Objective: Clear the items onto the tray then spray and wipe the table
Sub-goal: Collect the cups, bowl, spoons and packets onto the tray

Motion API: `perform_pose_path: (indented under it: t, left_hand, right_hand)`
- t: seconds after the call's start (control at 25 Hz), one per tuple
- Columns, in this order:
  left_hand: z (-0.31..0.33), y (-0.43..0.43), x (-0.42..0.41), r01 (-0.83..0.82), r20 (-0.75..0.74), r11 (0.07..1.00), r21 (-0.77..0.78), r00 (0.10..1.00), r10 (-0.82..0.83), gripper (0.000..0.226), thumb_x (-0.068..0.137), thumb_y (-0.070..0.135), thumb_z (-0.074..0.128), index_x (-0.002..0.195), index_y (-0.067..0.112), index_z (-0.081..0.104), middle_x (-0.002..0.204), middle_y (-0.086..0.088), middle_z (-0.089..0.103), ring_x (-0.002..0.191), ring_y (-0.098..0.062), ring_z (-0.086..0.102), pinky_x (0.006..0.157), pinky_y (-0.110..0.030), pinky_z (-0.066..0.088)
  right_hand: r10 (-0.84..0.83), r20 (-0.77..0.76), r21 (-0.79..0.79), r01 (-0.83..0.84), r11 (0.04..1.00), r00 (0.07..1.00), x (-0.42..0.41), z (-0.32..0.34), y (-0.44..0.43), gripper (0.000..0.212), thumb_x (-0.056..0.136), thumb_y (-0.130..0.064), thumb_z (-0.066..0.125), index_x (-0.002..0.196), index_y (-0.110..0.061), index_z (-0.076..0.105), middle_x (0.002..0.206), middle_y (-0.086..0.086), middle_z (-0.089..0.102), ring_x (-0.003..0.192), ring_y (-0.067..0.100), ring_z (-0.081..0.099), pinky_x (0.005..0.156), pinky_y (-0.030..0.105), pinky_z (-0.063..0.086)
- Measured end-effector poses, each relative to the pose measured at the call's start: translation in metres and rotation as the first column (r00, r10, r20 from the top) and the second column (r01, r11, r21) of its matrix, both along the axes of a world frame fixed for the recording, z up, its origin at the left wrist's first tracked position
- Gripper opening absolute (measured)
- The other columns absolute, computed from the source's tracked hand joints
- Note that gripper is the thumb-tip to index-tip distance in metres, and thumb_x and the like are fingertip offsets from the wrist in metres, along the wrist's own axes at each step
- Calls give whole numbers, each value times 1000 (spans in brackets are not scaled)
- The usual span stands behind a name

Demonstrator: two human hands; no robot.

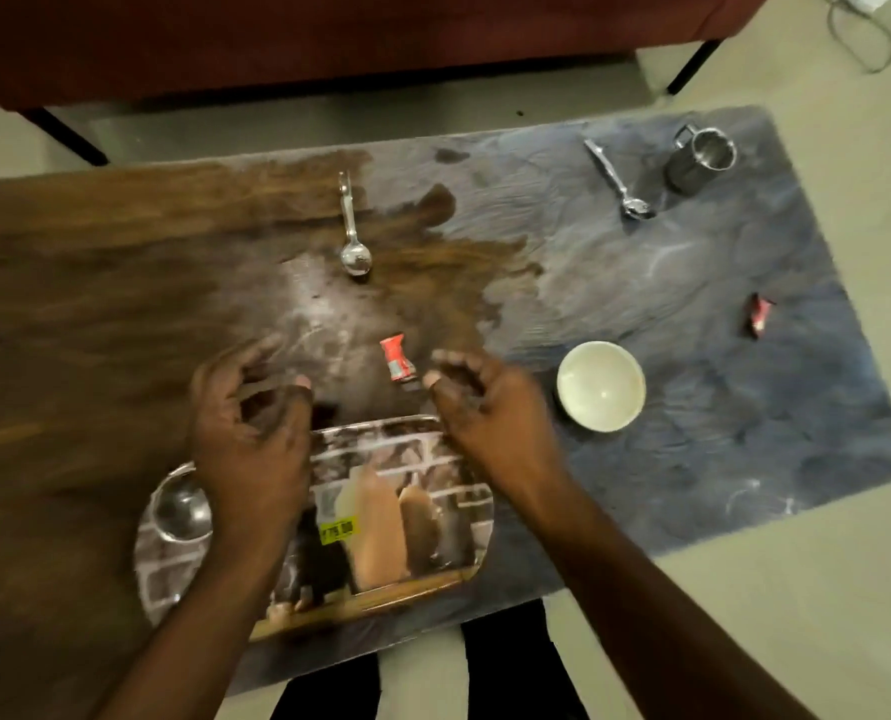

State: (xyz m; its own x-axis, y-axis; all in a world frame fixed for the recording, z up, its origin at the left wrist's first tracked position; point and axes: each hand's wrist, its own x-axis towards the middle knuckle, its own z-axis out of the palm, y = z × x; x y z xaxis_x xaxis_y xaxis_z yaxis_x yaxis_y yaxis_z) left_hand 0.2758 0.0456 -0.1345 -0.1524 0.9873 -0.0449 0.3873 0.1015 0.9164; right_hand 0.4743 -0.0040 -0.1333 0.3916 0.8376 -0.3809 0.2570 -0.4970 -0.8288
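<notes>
Across the dusty table (692, 314), both hands hovered empty with curled fingers, left hand (248, 433) and right hand (485, 407) flanking a red wrapper (396, 358), the tray (412, 511) at six o'clock.

You are looking down at a low table (121, 283), half brown wood grain, half grey. Lying on it beyond your hands: a spoon (352, 236), a red wrapper (396, 363). To their right: white bowl (601, 385), second wrapper (758, 314), second spoon (617, 179), steel mug (700, 158). Under them, the picture tray (381, 537) is sitting.
</notes>
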Motion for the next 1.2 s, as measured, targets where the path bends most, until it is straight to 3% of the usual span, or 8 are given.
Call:
perform_pose_path:
  t: [0.12,0.24,0.4,0.52,0.64,0.88,1.08,1.2]
  left_hand:
    - [-2,12,96,99,131,990,-101,988,-85,38,97,-3,71,128,17,67,130,-14,69,104,-1,71,93,-26,62]
    - [-12,20,178,178,161,967,-183,976,-150,35,99,1,70,133,9,68,130,-18,72,117,-28,72,105,-45,59]
    - [-19,46,289,289,149,933,-213,954,-261,36,99,2,70,135,10,69,129,-7,74,116,-22,71,102,-33,59]
    - [-24,71,350,364,145,907,-212,929,-339,35,101,6,68,135,16,70,127,3,71,115,-15,69,98,-20,55]
    - [-29,89,390,423,177,884,-200,903,-392,32,102,8,68,132,18,71,124,6,72,116,-15,70,100,-22,55]
    - [-31,97,406,416,197,887,-201,904,-379,28,101,12,70,128,20,73,122,10,74,115,-9,69,99,-20,53]
    - [-26,99,382,350,234,913,-210,925,-300,29,102,10,69,130,17,71,128,4,74,116,-13,70,102,-25,56]
    - [-18,98,358,325,242,924,-203,931,-275,30,103,12,69,132,15,71,128,4,74,113,-9,69,98,-17,54]
  right_hand:
    - [19,203,65,-33,997,979,118,15,14,30,97,-35,73,125,-24,77,118,-9,80,107,2,73,96,31,61]
    - [-17,346,78,-10,997,938,224,25,29,29,97,-31,74,124,-20,78,119,-4,80,111,8,73,99,39,61]
    - [-99,410,71,77,995,906,348,21,54,40,96,-40,75,131,-20,73,125,-6,77,107,6,71,98,33,60]
    - [-154,375,28,155,988,914,401,1,81,68,89,-47,82,146,-17,60,144,0,67,117,13,68,103,36,57]
    - [-151,383,-21,172,985,911,430,-25,111,90,80,-53,88,152,-14,50,152,6,60,129,21,63,106,38,55]
    - [-146,439,13,156,988,886,435,-60,154,77,75,-46,93,137,-15,61,131,2,70,108,12,61,87,24,46]
    - [-157,491,38,159,987,857,419,-58,159,81,74,-46,94,140,-15,59,135,4,69,115,17,64,87,21,44]
    - [-128,492,95,93,991,861,387,-39,148,75,73,-45,93,135,-19,61,125,-4,71,104,8,64,74,5,42]
